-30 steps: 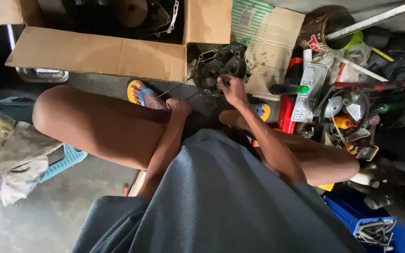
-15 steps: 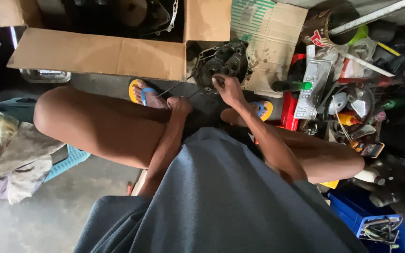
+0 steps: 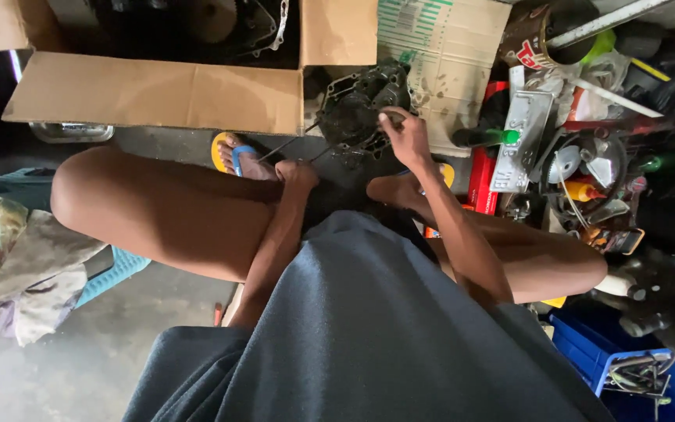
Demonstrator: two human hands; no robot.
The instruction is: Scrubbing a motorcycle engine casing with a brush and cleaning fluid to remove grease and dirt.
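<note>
Grey concrete floor (image 3: 64,375), dim light, cardboard box (image 3: 158,94), cluttered surroundings.

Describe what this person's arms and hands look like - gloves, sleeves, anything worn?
Both arms are bare as far up as they show: no sleeves, no visible gloves, watch or bands. The left hand and right hand are uncovered. A dark blue-grey shirt fills the foreground; any sleeves end out of sight.

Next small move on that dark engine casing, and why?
Probably lever gently with the thin tool. The left hand holds its handle end with the tip at the edge of the dark engine casing, while the right hand already steadies the casing from above on the floor.
</note>
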